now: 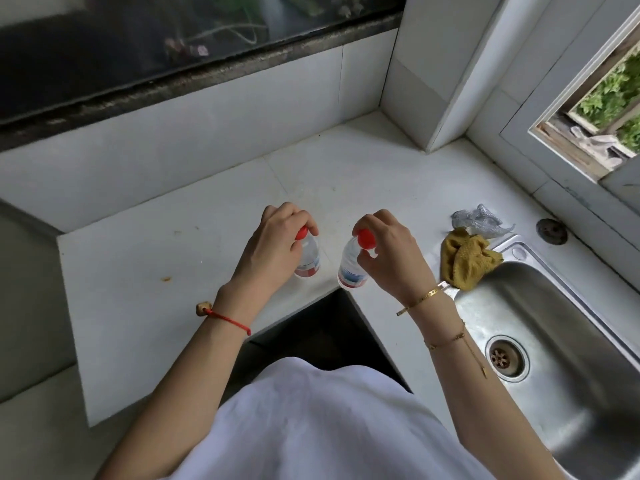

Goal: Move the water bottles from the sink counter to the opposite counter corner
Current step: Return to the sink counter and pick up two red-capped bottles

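Two small clear water bottles with red caps and red-blue labels are upright near the inner corner of the white counter (145, 271). My left hand (273, 244) grips the left bottle (309, 259) by its neck, just under the cap. My right hand (388, 258) holds the right bottle (350, 268) the same way, fingers around the neck below the red cap. The bottles are a short gap apart, their bases at the counter's front edge. Whether the bases touch the counter cannot be told.
A steel sink (554, 341) with a drain lies at the right. A mustard cloth (465, 259) and a silver mesh scrubber (478, 218) sit at its far left corner. White tiled walls and a dark window ledge (194, 77) run behind. A dark gap (329, 327) opens below the counter's corner.
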The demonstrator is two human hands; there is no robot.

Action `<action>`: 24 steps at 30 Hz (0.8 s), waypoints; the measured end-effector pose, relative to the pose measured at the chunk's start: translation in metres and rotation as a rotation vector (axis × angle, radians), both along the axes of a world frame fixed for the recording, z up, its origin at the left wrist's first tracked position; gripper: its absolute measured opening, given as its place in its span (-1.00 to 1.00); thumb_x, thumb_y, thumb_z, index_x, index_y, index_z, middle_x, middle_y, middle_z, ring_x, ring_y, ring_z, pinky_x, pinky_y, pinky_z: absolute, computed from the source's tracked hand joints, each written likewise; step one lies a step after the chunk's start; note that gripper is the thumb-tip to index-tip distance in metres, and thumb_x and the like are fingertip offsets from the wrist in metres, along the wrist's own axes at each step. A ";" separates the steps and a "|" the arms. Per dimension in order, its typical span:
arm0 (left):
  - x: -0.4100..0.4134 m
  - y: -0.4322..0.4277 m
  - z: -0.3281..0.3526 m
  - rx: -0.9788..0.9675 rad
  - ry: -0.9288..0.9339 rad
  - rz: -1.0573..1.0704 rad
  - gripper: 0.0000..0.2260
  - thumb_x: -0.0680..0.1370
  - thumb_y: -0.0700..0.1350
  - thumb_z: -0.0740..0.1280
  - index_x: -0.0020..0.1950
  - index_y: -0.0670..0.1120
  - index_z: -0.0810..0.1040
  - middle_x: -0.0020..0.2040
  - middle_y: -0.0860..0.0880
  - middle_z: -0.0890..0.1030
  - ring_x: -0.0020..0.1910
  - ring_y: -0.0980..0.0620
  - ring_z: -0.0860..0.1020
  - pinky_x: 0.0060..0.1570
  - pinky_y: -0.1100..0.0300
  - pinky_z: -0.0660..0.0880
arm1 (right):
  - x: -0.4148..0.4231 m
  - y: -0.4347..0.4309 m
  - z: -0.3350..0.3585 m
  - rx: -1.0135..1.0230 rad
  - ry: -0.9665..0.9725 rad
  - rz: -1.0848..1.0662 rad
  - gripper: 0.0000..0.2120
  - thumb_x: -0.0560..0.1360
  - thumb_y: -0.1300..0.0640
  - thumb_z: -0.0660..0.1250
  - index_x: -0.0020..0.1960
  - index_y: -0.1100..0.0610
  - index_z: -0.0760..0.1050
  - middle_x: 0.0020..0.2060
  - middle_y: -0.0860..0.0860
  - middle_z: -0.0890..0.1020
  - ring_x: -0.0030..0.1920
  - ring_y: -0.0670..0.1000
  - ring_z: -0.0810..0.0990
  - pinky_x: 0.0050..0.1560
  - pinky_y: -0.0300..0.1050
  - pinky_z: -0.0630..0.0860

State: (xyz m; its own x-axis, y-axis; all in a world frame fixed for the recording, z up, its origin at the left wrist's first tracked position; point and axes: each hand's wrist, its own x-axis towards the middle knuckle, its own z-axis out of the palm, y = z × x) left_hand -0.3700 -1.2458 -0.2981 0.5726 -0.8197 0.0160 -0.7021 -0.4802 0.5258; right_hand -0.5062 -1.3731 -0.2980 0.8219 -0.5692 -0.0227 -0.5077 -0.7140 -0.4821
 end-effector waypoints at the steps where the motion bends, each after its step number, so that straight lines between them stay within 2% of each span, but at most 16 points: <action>1: -0.004 0.006 0.001 -0.003 -0.001 0.017 -0.72 0.50 -0.38 0.26 0.04 -0.03 0.55 0.14 0.03 0.49 0.18 0.03 0.38 0.05 0.12 0.52 | -0.002 0.004 0.001 -0.002 -0.002 0.017 -0.71 0.43 0.25 0.35 0.14 0.13 0.48 0.14 0.08 0.50 -0.05 0.07 0.50 -0.08 -0.28 0.37; 6: -0.025 0.037 0.006 0.000 0.002 0.108 -0.73 0.51 -0.37 0.27 0.06 -0.02 0.54 0.16 0.02 0.48 0.21 0.03 0.38 0.11 0.11 0.51 | -0.010 0.024 0.004 -0.008 0.007 0.104 -0.70 0.42 0.25 0.37 0.14 0.12 0.49 0.15 0.07 0.49 0.01 0.10 0.54 -0.06 -0.28 0.40; 15: -0.060 0.101 0.000 -0.009 0.013 0.314 -0.74 0.51 -0.35 0.29 0.06 -0.01 0.52 0.16 0.02 0.48 0.22 0.04 0.38 0.08 0.21 0.43 | -0.015 0.061 0.005 0.002 0.031 0.314 -0.70 0.42 0.23 0.38 0.14 0.12 0.49 0.18 0.07 0.50 0.08 0.11 0.55 0.04 -0.23 0.49; 19: -0.077 0.128 -0.001 -0.029 0.007 0.394 -0.73 0.49 -0.38 0.27 0.03 -0.03 0.53 0.12 0.01 0.49 0.18 0.03 0.38 0.03 0.12 0.51 | -0.015 0.076 0.006 0.014 0.045 0.430 -0.69 0.42 0.24 0.40 0.15 0.12 0.49 0.18 0.07 0.50 0.05 0.11 0.56 0.00 -0.23 0.49; 24: -0.098 0.161 0.000 -0.043 -0.005 0.539 -0.71 0.47 -0.40 0.27 0.02 -0.04 0.54 0.10 0.01 0.50 0.17 0.02 0.39 0.03 0.11 0.51 | -0.009 0.098 0.006 0.011 0.051 0.591 -0.69 0.41 0.25 0.39 0.14 0.12 0.50 0.16 0.06 0.50 0.03 0.11 0.56 -0.02 -0.24 0.49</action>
State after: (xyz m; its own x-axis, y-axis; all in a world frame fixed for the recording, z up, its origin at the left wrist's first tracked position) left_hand -0.4676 -1.0843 -0.2984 0.9116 -0.4084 0.0472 -0.3650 -0.7511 0.5501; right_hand -0.5154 -1.2753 -0.2917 0.9972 -0.0152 -0.0736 -0.0486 -0.8776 -0.4770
